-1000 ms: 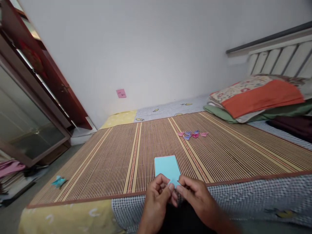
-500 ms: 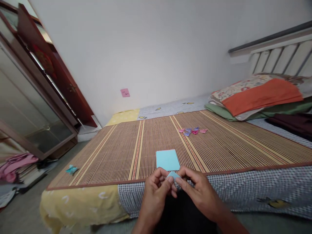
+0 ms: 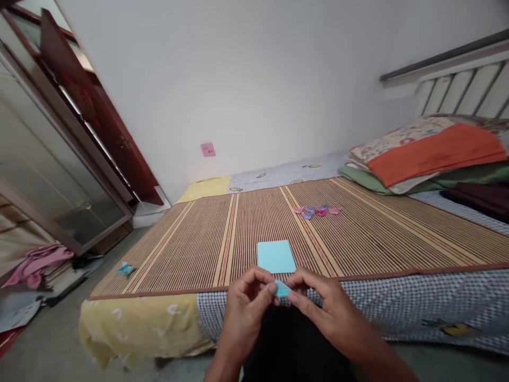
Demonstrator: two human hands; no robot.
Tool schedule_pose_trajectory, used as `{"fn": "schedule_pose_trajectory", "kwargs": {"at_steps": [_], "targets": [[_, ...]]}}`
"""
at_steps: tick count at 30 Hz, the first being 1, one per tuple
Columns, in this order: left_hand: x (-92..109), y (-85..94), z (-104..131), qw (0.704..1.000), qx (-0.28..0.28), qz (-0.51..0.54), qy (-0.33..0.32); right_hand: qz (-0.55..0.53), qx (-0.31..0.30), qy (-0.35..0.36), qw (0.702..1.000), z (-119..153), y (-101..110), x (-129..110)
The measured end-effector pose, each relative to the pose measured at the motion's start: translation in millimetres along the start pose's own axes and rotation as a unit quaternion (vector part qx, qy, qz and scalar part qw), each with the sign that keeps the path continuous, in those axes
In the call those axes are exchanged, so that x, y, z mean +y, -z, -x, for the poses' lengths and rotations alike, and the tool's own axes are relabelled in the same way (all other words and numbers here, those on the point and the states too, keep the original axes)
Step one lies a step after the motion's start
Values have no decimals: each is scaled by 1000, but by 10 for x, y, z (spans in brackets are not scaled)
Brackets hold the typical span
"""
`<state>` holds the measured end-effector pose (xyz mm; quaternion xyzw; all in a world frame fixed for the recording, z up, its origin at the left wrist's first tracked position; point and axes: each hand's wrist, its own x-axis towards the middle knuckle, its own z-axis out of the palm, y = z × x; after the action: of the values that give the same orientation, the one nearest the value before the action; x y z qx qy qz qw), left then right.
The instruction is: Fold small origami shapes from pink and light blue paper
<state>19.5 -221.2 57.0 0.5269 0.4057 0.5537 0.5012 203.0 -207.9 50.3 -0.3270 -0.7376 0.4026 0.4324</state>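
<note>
A small folded piece of light-blue paper (image 3: 282, 288) is pinched between my two hands, just in front of the bed's near edge. My left hand (image 3: 251, 300) grips its left side between thumb and fingers. On the right side, the thumb and fingers of my right hand (image 3: 322, 300) close on it. Some fingertips are hidden behind the paper and the hands. Just beyond them, a flat light-blue paper square (image 3: 276, 257) lies on the striped mat (image 3: 194, 239).
Several small pink and purple folded papers (image 3: 317, 211) lie farther back on the mat. A blue folded paper (image 3: 125, 269) sits near the mat's left edge. Folded bedding (image 3: 433, 151) is stacked at the right. A pink paper (image 3: 207, 149) is on the wall.
The folded paper has tilted and changed shape between my fingers, and its right corner now points toward my right thumb. My left hand has shifted slightly left. The view has turned a little.
</note>
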Motion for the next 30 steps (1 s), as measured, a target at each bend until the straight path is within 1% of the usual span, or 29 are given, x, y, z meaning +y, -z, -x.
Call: {"fn": "schedule_pose_trajectory", "kwargs": {"at_steps": [4,11,17,21,23,27,28,30], "targets": [[-22,-1,9,1000,-2,1,-15,22,42,32,998,-31,3,1],[-7,-89,-15,999,-3,33,-5,41,64,58,995,-47,1,37],[-5,-114,-31,999,-19,47,-7,39,68,60,995,-47,16,34],[-37,-110,-44,997,-27,69,-3,34,66,44,996,-45,30,33],[-44,-110,-48,997,-26,73,3,36,64,36,997,-38,38,34],[-40,-119,-38,997,-24,65,37,48,63,29,996,-24,41,38],[-42,-121,-32,997,-23,60,38,53,63,32,996,-24,37,40],[-56,-121,-15,999,-6,36,19,68,71,47,994,-28,21,46]]}}
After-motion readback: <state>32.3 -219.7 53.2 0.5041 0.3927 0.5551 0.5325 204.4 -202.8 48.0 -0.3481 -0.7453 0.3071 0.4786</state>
